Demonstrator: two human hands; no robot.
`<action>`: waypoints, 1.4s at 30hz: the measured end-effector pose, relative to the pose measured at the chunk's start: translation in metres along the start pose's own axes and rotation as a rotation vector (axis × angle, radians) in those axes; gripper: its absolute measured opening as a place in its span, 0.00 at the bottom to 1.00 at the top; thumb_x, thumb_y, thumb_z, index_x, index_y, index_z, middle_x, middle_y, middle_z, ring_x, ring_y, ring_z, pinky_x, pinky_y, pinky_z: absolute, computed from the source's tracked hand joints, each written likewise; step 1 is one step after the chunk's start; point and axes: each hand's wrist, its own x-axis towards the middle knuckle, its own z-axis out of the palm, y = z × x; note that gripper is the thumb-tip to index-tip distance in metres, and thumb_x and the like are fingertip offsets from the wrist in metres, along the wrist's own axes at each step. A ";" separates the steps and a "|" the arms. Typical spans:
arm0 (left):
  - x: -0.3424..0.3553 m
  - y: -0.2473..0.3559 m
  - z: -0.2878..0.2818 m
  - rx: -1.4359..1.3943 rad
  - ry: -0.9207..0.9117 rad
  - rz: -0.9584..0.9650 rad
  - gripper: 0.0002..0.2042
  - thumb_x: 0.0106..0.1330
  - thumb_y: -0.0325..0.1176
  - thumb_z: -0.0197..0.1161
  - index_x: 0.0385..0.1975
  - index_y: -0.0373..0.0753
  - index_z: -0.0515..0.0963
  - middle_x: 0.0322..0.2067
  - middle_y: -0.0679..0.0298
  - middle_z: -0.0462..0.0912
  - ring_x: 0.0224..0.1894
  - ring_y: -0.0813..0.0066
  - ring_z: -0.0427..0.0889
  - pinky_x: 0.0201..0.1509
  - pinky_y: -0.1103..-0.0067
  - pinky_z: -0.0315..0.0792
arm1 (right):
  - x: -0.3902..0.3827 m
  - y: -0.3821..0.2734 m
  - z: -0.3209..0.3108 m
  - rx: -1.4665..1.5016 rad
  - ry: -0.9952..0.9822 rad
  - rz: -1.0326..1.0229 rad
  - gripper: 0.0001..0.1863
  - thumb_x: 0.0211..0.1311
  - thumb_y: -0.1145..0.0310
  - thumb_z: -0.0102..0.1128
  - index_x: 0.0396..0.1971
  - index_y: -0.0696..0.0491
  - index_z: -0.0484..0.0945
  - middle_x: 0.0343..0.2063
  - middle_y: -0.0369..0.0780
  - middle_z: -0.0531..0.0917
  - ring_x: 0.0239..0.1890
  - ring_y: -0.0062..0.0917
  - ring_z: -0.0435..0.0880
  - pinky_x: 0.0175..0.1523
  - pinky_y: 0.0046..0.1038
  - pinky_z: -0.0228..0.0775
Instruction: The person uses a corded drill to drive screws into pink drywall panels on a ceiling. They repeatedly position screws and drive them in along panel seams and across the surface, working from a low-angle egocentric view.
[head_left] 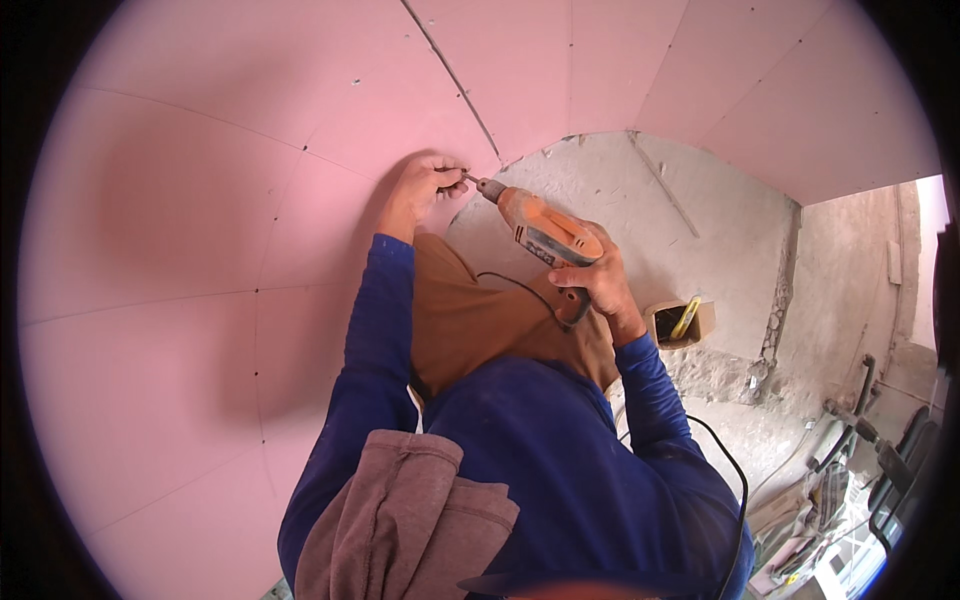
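Because the left hand (pixel 428 186) has its thumb and finger bent in right at the tip of the thin metal bit (pixel 473 178), I worry most about those fingers. If the bit slips while it spins, it could nick the skin. I can't tell if they pinch a small screw; that spot is too tiny to see. The right hand (pixel 603 282) is wrapped around the handle of the orange and black power drill (pixel 540 224), which points toward the flat pink board wall (pixel 180 220), close to its bottom edge and just left of the long dark gap (pixel 450 79). With one hand on it, the drill could twist, and the bit could skid and scratch the wall. So near the edge, pushing too hard could crack it, I think. The thin black cord (pixel 527 288) loops over the brown cloth trousers (pixel 445 310), so a snag on a knee could tug the drill off its spot.
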 end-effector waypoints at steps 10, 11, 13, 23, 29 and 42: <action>0.004 0.004 -0.004 -0.018 -0.068 0.017 0.07 0.75 0.23 0.64 0.46 0.30 0.86 0.37 0.60 0.88 0.35 0.73 0.85 0.43 0.76 0.80 | 0.000 0.000 0.000 0.097 0.008 0.083 0.47 0.39 0.82 0.84 0.68 0.59 0.79 0.44 0.35 0.87 0.46 0.24 0.85 0.56 0.27 0.78; 0.004 0.005 -0.004 -0.012 -0.067 0.014 0.07 0.75 0.23 0.64 0.46 0.29 0.86 0.37 0.59 0.88 0.35 0.72 0.85 0.43 0.76 0.80 | 0.000 0.001 0.000 0.072 0.008 0.050 0.47 0.38 0.82 0.84 0.68 0.58 0.79 0.45 0.35 0.87 0.47 0.24 0.85 0.56 0.27 0.78; 0.004 0.007 -0.002 -0.004 -0.060 0.006 0.07 0.75 0.22 0.64 0.46 0.28 0.85 0.37 0.58 0.88 0.35 0.72 0.85 0.43 0.76 0.80 | 0.001 0.000 -0.001 0.049 0.003 0.031 0.47 0.39 0.82 0.84 0.68 0.58 0.79 0.46 0.35 0.87 0.48 0.24 0.85 0.57 0.27 0.79; 0.008 0.007 -0.004 0.039 -0.061 0.017 0.07 0.73 0.22 0.64 0.46 0.28 0.85 0.34 0.58 0.88 0.33 0.72 0.84 0.42 0.76 0.80 | 0.000 -0.001 0.000 0.093 0.011 0.073 0.46 0.40 0.82 0.83 0.68 0.58 0.79 0.48 0.36 0.87 0.48 0.23 0.85 0.55 0.27 0.79; 0.014 0.006 -0.003 0.118 -0.071 0.016 0.07 0.73 0.21 0.64 0.46 0.27 0.85 0.34 0.58 0.88 0.34 0.72 0.84 0.42 0.75 0.79 | 0.003 0.005 -0.004 0.107 -0.010 0.062 0.46 0.40 0.82 0.83 0.68 0.59 0.79 0.49 0.36 0.87 0.48 0.23 0.84 0.55 0.27 0.79; 0.022 0.009 0.003 0.001 -0.079 0.049 0.05 0.73 0.23 0.66 0.45 0.31 0.84 0.35 0.60 0.87 0.34 0.73 0.84 0.40 0.77 0.78 | 0.007 0.006 -0.003 0.188 -0.023 0.067 0.43 0.40 0.87 0.78 0.65 0.62 0.77 0.48 0.39 0.86 0.43 0.25 0.84 0.46 0.28 0.82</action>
